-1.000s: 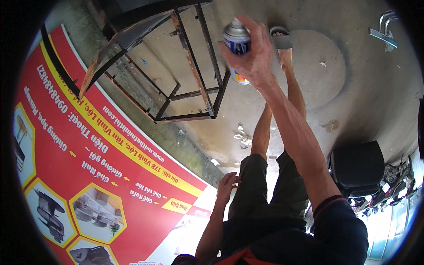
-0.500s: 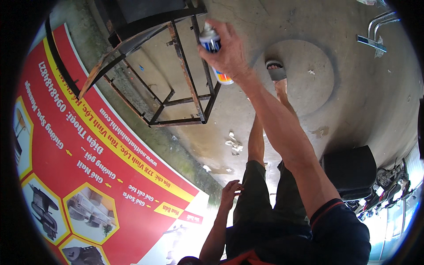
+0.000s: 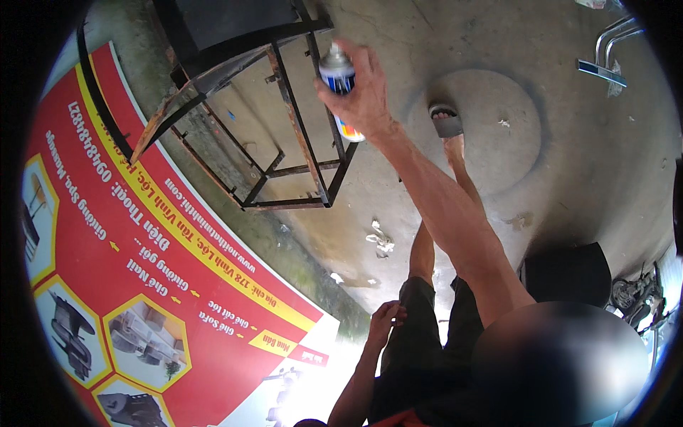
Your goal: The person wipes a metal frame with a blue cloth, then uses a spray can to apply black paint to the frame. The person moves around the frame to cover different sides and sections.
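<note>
My right hand is stretched far forward and grips a spray can with a silver top and a blue, white and orange body. The can is held right against the upper bar of a rusty metal frame that stands on the concrete floor. The frame's top part is painted black. My left hand rests near my left knee with its fingers loosely curled and nothing in it. My legs in dark shorts reach forward, and one foot in a sandal stands on a round mark in the floor.
A large red and yellow printed banner lies on the floor at the left, under the frame's edge. A black box-like object sits at the right beside my leg. Metal tubes lie at the far upper right. Scraps lie on the concrete.
My right hand has carried the spray can leftward, from in front of my foot to the frame's upper bar. My left hand has stayed by my knee.
</note>
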The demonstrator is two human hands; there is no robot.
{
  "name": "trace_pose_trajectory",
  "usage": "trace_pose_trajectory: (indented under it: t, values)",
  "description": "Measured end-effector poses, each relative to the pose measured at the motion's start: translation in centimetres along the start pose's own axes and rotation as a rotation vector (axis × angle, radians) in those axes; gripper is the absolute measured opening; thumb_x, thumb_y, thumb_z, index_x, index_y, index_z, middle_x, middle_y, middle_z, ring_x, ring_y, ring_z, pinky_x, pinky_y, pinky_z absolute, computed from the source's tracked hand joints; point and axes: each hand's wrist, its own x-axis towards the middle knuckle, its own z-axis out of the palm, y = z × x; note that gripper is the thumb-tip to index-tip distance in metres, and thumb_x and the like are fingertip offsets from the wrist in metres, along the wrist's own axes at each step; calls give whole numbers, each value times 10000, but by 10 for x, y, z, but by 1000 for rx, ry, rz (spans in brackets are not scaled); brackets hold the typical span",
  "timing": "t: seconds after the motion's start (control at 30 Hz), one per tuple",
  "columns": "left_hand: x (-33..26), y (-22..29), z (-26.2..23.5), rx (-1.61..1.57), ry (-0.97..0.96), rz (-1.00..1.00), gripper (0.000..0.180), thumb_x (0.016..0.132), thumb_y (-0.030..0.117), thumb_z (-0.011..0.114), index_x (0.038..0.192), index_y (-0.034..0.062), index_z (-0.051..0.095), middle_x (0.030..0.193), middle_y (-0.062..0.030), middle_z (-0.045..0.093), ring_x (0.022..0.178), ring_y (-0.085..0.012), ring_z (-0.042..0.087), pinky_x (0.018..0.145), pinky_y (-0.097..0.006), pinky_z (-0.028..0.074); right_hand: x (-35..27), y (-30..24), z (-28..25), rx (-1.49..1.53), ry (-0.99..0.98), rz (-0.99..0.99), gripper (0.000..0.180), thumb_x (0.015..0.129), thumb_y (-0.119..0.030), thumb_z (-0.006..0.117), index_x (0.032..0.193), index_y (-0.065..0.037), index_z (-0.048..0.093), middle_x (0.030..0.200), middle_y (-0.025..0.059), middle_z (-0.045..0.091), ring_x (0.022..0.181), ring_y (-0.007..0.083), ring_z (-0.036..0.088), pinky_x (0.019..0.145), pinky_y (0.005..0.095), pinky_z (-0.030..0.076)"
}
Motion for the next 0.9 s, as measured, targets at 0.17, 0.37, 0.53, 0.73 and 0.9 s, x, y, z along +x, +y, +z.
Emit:
trace_pose_trajectory:
  t: [0.17,0.37,0.53,0.73,0.9]
  values:
    - [15,-16,-13,16,1,9,397,1099,280,625,1402,24,628,1182,-126,762,1043,-215,748,858,-354,603,29,1,5,48,96,-142,728,771,-225,907,1414,-132,579,1137,167,623,1018,365,673,879,485,577]
    - [27,-37,-26,16,-3,24,396,1100,273,623,1407,23,627,1184,-127,767,1038,-209,751,858,-347,597,-48,15,-3,-3,-203,-56,677,810,-204,845,1435,-194,586,1239,212,614,1000,449,697,859,528,598]
    - [27,-47,-33,39,5,-10,397,1102,282,622,1404,26,629,1180,-125,763,1039,-216,750,861,-353,598,-157,-9,-42,-96,-421,-68,674,824,-221,840,1450,-213,589,1236,224,612,1017,446,703,836,519,620]
    - [29,-56,-34,19,-25,54,404,1102,293,625,1399,18,633,1178,-136,756,1060,-237,752,861,-370,610,-112,-19,-23,-137,-379,-74,691,826,-213,844,1462,-203,574,1238,232,599,1015,459,703,804,522,619]
    - [30,-68,-37,-26,-2,62,392,1101,281,628,1387,14,641,1169,-145,758,1040,-234,755,838,-364,616,-13,-32,10,-136,-15,-255,670,821,-249,851,1436,-208,588,1200,219,599,990,453,686,783,535,598]
